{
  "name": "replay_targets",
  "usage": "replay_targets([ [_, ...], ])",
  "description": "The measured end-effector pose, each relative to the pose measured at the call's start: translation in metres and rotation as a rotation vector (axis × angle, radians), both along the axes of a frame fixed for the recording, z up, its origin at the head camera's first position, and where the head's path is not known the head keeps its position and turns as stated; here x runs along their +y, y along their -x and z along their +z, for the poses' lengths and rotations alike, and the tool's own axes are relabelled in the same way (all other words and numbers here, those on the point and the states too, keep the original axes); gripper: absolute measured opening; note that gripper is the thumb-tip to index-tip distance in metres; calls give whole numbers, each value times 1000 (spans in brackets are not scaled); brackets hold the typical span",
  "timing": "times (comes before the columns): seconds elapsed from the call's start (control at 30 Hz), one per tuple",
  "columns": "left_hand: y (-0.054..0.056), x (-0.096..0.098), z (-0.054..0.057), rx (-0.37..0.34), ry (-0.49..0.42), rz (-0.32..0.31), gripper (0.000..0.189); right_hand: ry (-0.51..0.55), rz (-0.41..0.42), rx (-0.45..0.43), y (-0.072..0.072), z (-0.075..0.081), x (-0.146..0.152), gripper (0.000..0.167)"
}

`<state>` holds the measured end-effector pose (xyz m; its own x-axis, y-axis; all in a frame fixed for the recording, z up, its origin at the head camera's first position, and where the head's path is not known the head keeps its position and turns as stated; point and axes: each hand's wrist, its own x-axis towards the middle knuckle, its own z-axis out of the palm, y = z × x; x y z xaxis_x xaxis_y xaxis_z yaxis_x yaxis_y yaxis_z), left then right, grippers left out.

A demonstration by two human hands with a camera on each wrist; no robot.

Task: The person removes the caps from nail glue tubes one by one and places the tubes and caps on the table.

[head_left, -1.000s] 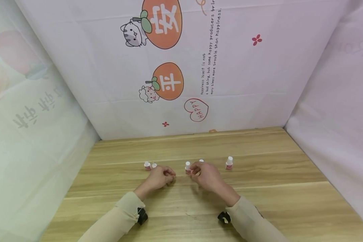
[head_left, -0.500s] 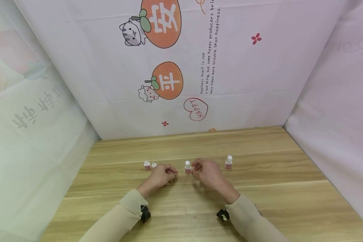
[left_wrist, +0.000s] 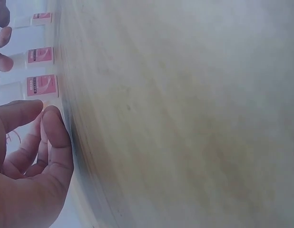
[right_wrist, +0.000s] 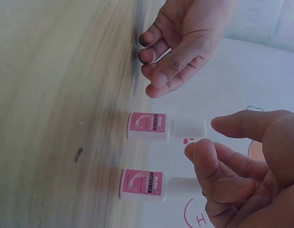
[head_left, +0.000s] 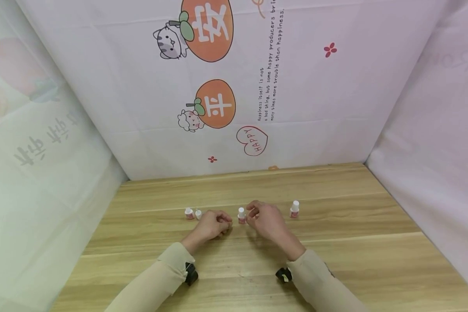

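In the head view, my left hand (head_left: 214, 224) is just left of the middle nail glue bottle (head_left: 242, 216), which stands upright. Its fingers are loosely curled, and the left wrist view shows thumb and index tips close together with nothing evident between them. My right hand (head_left: 267, 221) is on that bottle's other side. In the right wrist view its thumb and index finger are apart, near the white cap of a nail glue bottle (right_wrist: 149, 126). A second bottle (right_wrist: 143, 185) stands beside it, its cap partly behind the fingers. Another stands farther right, a white-capped bottle (head_left: 294, 209).
Two small white-capped containers, a bottle (head_left: 189, 213) and a neighbour (head_left: 198, 214) partly covered by my left hand, stand at the left. A printed white cloth (head_left: 304, 108) rises behind the wooden table (head_left: 238, 277), with white cloth at both sides.
My left hand has slid a little to the right, closer to the middle bottle. A white cap seen behind my right hand is now hidden in the head view.
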<state>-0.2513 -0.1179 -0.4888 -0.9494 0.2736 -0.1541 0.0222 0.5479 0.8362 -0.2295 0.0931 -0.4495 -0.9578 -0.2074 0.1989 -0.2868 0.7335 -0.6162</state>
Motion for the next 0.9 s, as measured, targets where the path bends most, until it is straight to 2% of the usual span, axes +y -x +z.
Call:
replay_targets([
  [0.23,2,3,-1,7,-17,-1,13,-8,-18,-42,1,3,-3,23],
  [0.9,4,4,-2,-7,-25,5,11,-41,-14,-50,8,2,-12,25],
])
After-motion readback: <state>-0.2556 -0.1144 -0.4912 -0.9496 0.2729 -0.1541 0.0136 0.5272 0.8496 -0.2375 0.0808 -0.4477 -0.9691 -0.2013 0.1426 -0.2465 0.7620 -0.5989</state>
